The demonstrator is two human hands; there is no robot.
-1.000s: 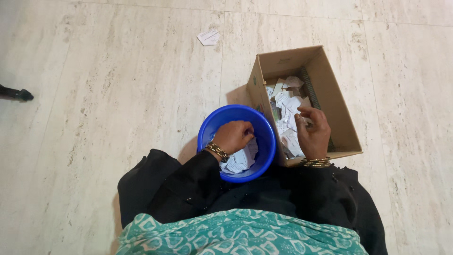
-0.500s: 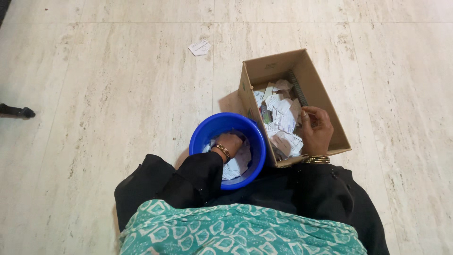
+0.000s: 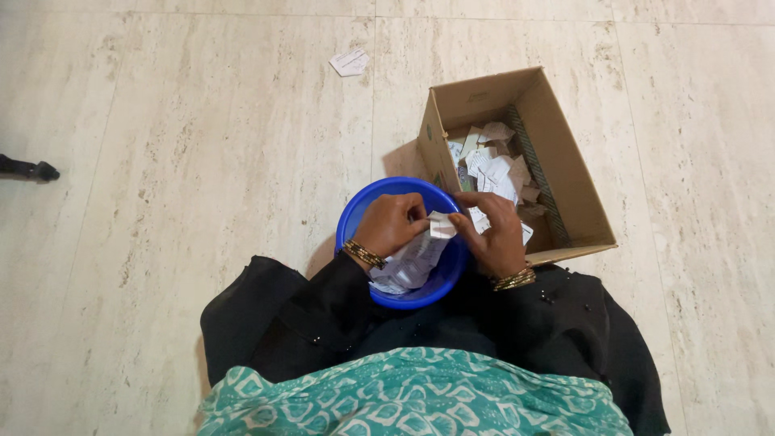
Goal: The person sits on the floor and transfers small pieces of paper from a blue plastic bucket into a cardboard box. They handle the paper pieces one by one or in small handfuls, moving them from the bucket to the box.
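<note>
A small white paper slip (image 3: 441, 224) is pinched from both sides over the round blue plastic bucket (image 3: 355, 218): left hand (image 3: 393, 224) fingers curled onto its left edge, right hand (image 3: 494, 234) fingertips closed on its right edge. More crumpled paper pieces (image 3: 412, 266) are seen inside the bucket. A brown cardboard box (image 3: 565, 169) with paper scraps is placed just beside, on smooth pale stone tile floor (image 3: 202, 161).

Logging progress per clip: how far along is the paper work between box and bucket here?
Done: a layer of paper pieces already lies in the blue bucket. In hand: left hand and right hand both pinch one white slip over the bucket. Left: many slips remain in the cardboard box; one scrap lies on the floor.
</note>
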